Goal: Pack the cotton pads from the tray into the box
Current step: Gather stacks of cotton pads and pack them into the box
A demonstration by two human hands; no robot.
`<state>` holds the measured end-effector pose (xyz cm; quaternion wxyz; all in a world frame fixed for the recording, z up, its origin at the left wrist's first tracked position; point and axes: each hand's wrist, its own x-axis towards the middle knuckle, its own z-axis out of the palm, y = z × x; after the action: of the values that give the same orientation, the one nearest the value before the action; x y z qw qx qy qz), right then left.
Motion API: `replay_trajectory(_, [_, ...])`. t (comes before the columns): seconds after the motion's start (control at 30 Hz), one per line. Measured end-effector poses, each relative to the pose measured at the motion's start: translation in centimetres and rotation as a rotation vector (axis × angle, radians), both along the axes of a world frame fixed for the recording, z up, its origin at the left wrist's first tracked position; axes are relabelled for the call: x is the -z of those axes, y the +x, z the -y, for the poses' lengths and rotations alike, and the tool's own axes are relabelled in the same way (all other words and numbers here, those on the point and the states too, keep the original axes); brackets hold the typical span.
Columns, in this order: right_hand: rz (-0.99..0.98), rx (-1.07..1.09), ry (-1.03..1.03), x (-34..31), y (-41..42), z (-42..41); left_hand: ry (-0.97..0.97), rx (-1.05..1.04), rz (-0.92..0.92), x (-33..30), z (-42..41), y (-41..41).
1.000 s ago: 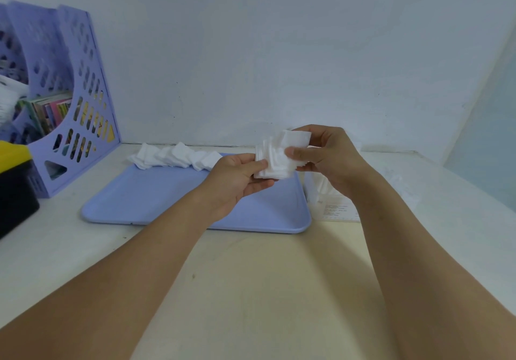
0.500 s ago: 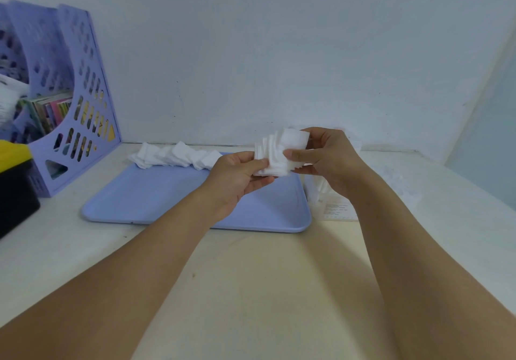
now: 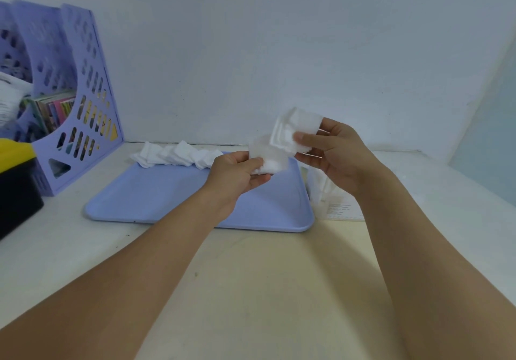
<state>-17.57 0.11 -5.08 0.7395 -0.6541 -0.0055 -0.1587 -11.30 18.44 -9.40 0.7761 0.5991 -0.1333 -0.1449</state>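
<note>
My right hand (image 3: 332, 154) is curled w/ thumb pressed on the front face of a small stack of cotton pads (image 3: 296, 133), fingers behind it, a firm pinch. The stack is held up above the tray's far right part, flat faces turned roughly toward me, tilted a bit, upper corner leaning right. My left hand (image 3: 237, 174) is lower & also curled, thumb and fingers pinching a second bunch of pads (image 3: 269, 157), which sits just under and left of the right-hand stack, touching or overlapping it; can't tell exactly where one bunch ends. That lower bunch looks squarish, so no clear long axis.

The remaining row of pads (image 3: 178, 155) lies along the far edge of the blue tray (image 3: 167, 206), a fanned line w/ its long axis running left-right, partly hanging over the tray's back rim onto the bench (image 3: 265, 276). The clear box (image 3: 335, 200) stands just right of the tray, mostly hidden behind my right wrist; its opening isn't visible to me. Far left on the bench: a purple file holder (image 3: 83, 102) w/ books inside, & a black and yellow case (image 3: 16, 186) in front of it.
</note>
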Motion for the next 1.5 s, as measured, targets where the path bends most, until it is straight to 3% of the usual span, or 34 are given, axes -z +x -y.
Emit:
replay_trajectory(0.13, [-0.079,-0.067,-0.096,0.1,-0.1,-0.2,-0.006,0.052,0.003,-0.3,0.0,-0.2])
replay_trajectory(0.33, [-0.102,0.026,-0.202,0.4,0.0,-0.3,-0.016,0.133,0.022,-0.7,-0.2,-0.7])
replay_trajectory(0.47, [-0.09,0.051,-0.243,0.5,0.1,-0.4,-0.039,0.112,-0.06,-1.0,0.1,-0.6])
replay_trajectory(0.67, [-0.057,0.116,-0.203,0.6,0.1,-0.5,-0.056,0.137,-0.037,-0.5,0.0,-0.4])
replay_trajectory(1.0, [-0.053,0.058,-0.086,-0.2,-0.2,0.3,-0.16,0.103,-0.158,-0.5,-0.1,-0.2])
replay_trajectory(1.17, [-0.072,0.015,-0.183,-0.3,-0.5,0.1,-0.122,0.101,-0.12,-0.5,0.0,-0.3])
replay_trajectory(1.5, [-0.082,0.133,-0.329,0.3,0.1,-0.3,-0.066,0.142,-0.047,-0.7,-0.2,-0.4])
